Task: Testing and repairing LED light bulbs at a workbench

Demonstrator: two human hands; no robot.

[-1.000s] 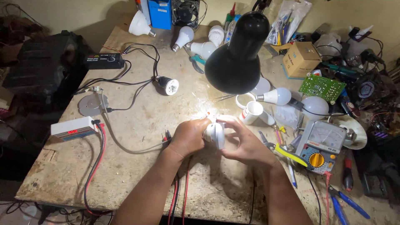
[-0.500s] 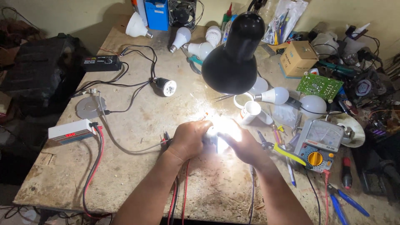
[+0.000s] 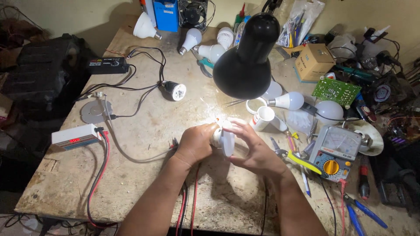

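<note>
Held a white LED bulb (image 3: pixel 224 139) in both hands, just below the black lamp shade (image 3: pixel 246 57) and toward the near edge of the bench (image 3: pixel 131 175). Left hand (image 3: pixel 195 143) closed around the bulb's base end, fingers wrapped tight; right hand (image 3: pixel 253 146) clamped on the wide flat front end, fingertips curled over its rim. Lay with its long axis roughly level, running left to right between the two hands, base toward the left hand and face toward the right. Equally near to both hands, since both touched it. Raised slightly off the bench, or resting on it: could not tell.

Crowded to the right of the lamp shade: an analog multimeter (image 3: pixel 334 148) with a yellow dial, a green circuit board (image 3: pixel 336 91), a small cardboard box (image 3: pixel 313 62), loose tools and pens. Just below the lamp shade and beside the right hand, a white cup-shaped bulb housing (image 3: pixel 264 118). Left of the lamp shade, open bench surface crossed only by black cables, with a lamp socket (image 3: pixel 174 90) and a white meter box (image 3: pixel 75 136) well apart. Red and black leads (image 3: pixel 189 205) ran under the forearms to the bench's near edge. Most free room lay left of the hands.
</note>
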